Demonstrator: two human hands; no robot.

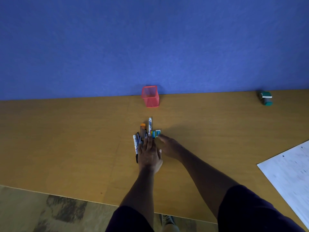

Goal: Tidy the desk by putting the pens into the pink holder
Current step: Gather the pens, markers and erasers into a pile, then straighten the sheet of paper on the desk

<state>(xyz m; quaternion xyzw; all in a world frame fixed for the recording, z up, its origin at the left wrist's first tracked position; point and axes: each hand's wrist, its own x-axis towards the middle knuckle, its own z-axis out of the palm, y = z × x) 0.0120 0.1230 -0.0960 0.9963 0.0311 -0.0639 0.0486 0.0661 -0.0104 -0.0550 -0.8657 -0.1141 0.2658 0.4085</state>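
Observation:
The pink mesh holder (150,96) stands upright at the desk's far edge against the blue wall. In front of it lies a cluster of several pens and markers: a white marker (150,125), an orange-capped marker (142,129), a white pen (135,142) and dark pens. My left hand (149,154) lies flat on the near ends of the pens, fingers extended. My right hand (168,146) rests just right of it, fingertips touching a small blue-green eraser (156,133). It grips nothing that I can see.
The wooden desk (66,139) runs to a blue wall. A teal stamp-like object (266,98) sits far right at the back. A white paper sheet (289,174) lies at the right edge. Floor shows below the desk's near edge.

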